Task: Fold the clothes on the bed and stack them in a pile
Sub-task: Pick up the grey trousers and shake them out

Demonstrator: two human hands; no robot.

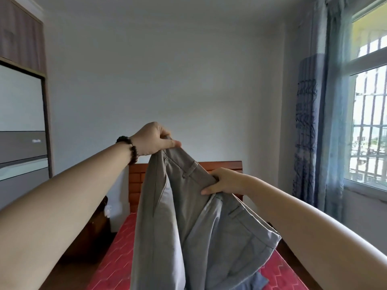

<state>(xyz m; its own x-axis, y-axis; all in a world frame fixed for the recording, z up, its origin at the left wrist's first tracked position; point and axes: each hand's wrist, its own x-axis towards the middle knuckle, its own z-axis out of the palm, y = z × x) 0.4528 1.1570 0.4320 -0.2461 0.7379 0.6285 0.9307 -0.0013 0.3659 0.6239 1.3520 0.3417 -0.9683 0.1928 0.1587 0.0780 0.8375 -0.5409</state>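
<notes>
A pair of grey trousers (188,216) hangs in the air over the bed, waistband up, legs falling out of the bottom of the view. My left hand (154,140), with a dark bead bracelet on the wrist, pinches the top corner of the waistband. Lower and to the right, my right hand (225,182) grips the waistband near a belt loop. Under the trousers a blue garment (254,281) lies on the bed, mostly hidden. The bed's red patterned cover (117,254) shows on both sides of the trousers.
A red-brown wooden headboard (137,178) stands against the far wall. A dark wooden bedside piece (98,222) sits left of the bed, with a wardrobe (23,122) at the far left. Blue curtains (314,143) and a barred window (368,122) fill the right side.
</notes>
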